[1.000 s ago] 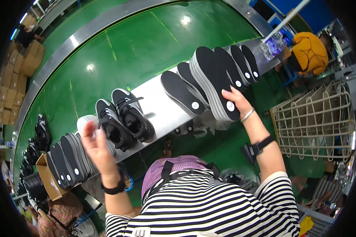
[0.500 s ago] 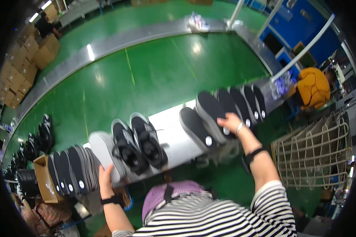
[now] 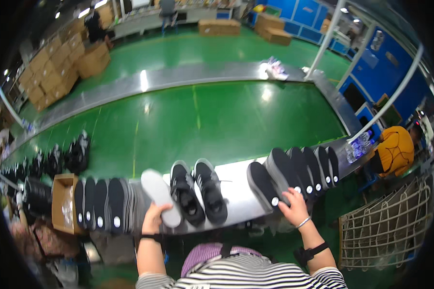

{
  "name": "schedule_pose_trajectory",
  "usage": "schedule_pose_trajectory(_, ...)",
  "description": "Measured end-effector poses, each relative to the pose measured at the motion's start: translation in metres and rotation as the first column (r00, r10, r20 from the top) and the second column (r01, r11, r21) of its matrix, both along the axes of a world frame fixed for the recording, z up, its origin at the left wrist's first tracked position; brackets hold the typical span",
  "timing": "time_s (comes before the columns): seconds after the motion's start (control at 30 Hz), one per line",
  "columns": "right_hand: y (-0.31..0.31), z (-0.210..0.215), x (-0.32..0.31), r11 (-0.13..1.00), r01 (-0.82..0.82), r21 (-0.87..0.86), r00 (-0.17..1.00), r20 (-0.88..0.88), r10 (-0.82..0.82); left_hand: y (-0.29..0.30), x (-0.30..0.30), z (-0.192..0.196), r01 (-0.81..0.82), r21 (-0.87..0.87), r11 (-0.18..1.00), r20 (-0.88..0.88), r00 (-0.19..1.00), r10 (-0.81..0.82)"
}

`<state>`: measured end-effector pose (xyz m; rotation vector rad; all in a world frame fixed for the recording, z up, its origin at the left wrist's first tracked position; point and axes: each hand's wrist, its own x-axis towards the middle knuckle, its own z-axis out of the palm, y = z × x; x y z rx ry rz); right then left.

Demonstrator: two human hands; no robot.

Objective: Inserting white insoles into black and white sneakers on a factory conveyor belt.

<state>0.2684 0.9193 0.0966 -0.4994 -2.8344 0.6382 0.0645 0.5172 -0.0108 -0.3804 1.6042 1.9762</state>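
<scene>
My left hand (image 3: 154,217) grips a light grey insole (image 3: 160,195) near its heel end, fingers over its upper face; it tilts beside the shoes. Just right of it, a pair of black lace-up shoes (image 3: 210,190) stands on the metal bench (image 3: 238,202), toes away from me. My right hand (image 3: 295,211) is at the heel end of the black insoles (image 3: 282,171) on the right, thumb and fingers apart, fingertips touching or very near them. Several black insoles with white round labels lie there in overlapping stacks. Whether one is between those fingers is hidden.
More stacked insoles (image 3: 115,202) and an open cardboard box (image 3: 64,204) stand at the left, with black shoes beyond. A rope-mesh rack (image 3: 386,226) stands at right, near a person in orange (image 3: 395,150). Plastic-wrapped items (image 3: 359,147) lie at the bench's right end.
The view has tilted up, so the bench appears lower. My left hand has shifted the light grey insole away from the stack below it. My right hand stays by the right-hand insoles.
</scene>
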Motion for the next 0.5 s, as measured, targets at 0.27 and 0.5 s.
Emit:
schedule_pose_trajectory(0.27,-0.019,-0.009,0.000,0.987,-0.112,-0.112,0.993,0.015,0.115,0.003,0.004,-0.001,-0.125,0.012,0.992,0.077,0.989,0.124)
schedule_pose_trajectory(0.5,-0.031,-0.011,-0.004,0.972,-0.165,-0.167,0.985,0.013,0.170,0.012,0.008,0.032,-0.180,-0.155,0.971,0.056,0.980,0.190)
